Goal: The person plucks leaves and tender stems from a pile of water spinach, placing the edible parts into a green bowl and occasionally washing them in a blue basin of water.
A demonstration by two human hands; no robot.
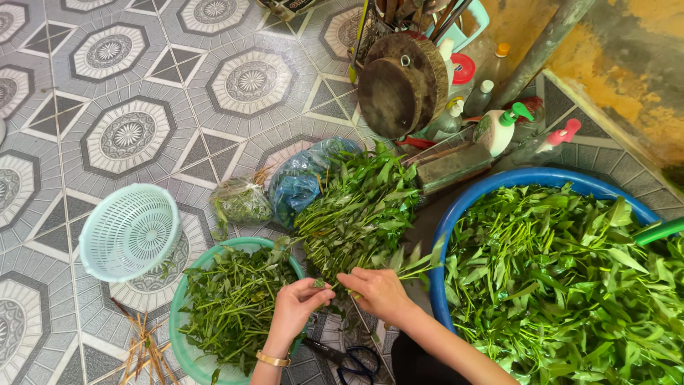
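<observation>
Both hands meet over a loose heap of leafy green stems point(360, 214) that lies on the patterned tiled floor point(128, 78) between two basins. The left hand point(298, 305), with a gold bracelet point(273, 359) at the wrist, has its grip pinched shut on a small piece of green stem at its fingertips; the right hand point(381, 294) has its grip closed around a thin stem pulled from the heap, its leaves trailing out to the right. Just below the left hand stands a round green basin point(187, 349) holding cut greens, and to the right a larger blue basin point(456, 214) is filled with whole leafy stems, a green hose end point(659, 231) resting on its rim. A pale turquoise plastic colander point(128, 232) lies tipped on its side left of the green basin. Behind the heap sit two packages: a crumpled blue plastic bag point(303, 178) and, beside it to the left, a clear plastic bag point(242, 202) with greens inside. A pair of dark-handled scissors point(345, 358) lies on the floor between the forearms. Against the yellow wall point(627, 64) stand a round wooden chopping block point(399, 85) on edge, a white pump bottle with a green top point(499, 128), a bottle with a pink pump point(559, 135) and a red-lidded container point(463, 69); their labels are too small to make out. A few dry straws point(142, 353) lie at the lower left.
</observation>
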